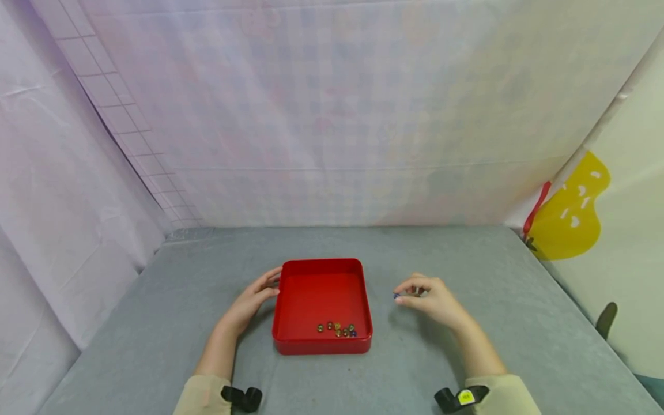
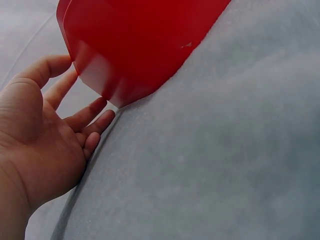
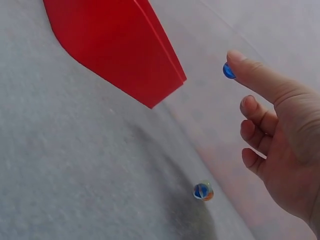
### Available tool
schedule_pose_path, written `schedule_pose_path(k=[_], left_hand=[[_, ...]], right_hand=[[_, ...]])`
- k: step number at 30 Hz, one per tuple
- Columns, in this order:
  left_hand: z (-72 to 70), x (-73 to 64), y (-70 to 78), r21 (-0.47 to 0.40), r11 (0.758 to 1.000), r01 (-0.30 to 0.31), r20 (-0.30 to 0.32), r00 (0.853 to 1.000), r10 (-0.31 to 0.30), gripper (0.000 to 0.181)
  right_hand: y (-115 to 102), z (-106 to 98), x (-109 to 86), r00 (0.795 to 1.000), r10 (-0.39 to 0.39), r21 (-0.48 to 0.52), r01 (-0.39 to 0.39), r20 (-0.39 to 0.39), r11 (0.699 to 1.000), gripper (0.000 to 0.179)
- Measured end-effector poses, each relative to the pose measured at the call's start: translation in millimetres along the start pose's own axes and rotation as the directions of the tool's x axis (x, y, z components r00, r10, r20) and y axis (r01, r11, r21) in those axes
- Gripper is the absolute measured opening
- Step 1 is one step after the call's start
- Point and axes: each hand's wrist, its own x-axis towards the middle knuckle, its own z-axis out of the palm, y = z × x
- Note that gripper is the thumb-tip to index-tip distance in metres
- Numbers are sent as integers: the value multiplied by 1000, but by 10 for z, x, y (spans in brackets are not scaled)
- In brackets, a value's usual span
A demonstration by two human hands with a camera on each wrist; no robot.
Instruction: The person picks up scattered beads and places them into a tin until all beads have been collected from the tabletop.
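A red square tray (image 1: 323, 347) stands on the grey cloth, with several glass marbles (image 1: 338, 332) gathered near its front right. My left hand (image 1: 252, 301) is at the tray's left side. In the left wrist view, its mostly straight fingertips (image 2: 102, 102) touch the tray's outer wall (image 2: 100, 70) without wrapping round it. To the right of the tray, my right hand (image 1: 433, 300) pinches a blue marble (image 3: 229, 71) above the cloth, thumb against it. More marbles (image 3: 202, 191), blue and orange, sit close together on the cloth beyond that hand.
Grey cloth (image 1: 181, 323) covers the table. A pale checked curtain (image 1: 332, 115) hangs along the back edge, and a white curtain (image 1: 67, 190) closes the left side. On the right hangs a cloth with a yellow shape (image 1: 573, 213).
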Motion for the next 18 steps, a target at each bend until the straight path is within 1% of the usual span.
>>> schedule_pose_path(k=[5,7,13,15,18], left_hand=[[-3,1,-3,-10,1000,0,2,1000,0,53],[0,-2,4,-8,1000,4,2,1000,-4,53],[6,-7,14,-8,1000,9,4,1000,-9,53],[5,-5,12,-9,1000,8,4,1000,-8,53],[6,-2,10,-8,1000,5,4,1000,-5,53]], right_hand=[[257,68,14,1000,28,17,-28,-1,999,14],[343,104,21,1000,23,18,-23,-11,1000,15],[75,170,47,998,-42,10,43,-49,999,15],[-21,181,55,998,-44,9,45,-54,999,15],[-85,203,66,998,-19,3,19,-59,1000,15]])
